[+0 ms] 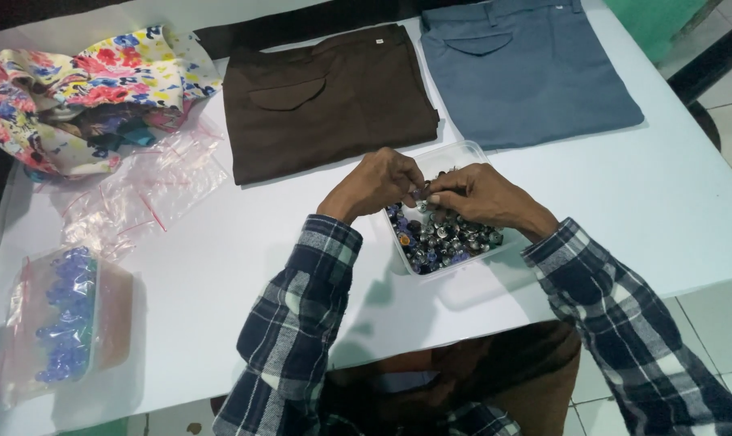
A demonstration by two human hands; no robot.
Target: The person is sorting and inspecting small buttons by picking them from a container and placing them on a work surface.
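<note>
My left hand (376, 183) and my right hand (477, 196) meet above a clear plastic box (460, 153) filled with several small metal and dark buttons (451, 238). The fingertips of both hands pinch one small button (421, 192) between them, just over the box's far left part. Both arms wear blue and white plaid sleeves. Behind the box lie folded brown trousers (326, 101) and folded grey-blue trousers (523, 69), flat on the white table (665, 202).
A floral cloth (75, 89) is bunched at the far left. Empty clear zip bags (152, 190) lie beside it. A plastic bag of blue pieces (63, 319) sits near the left front edge. Tiled floor shows past the table's right edge.
</note>
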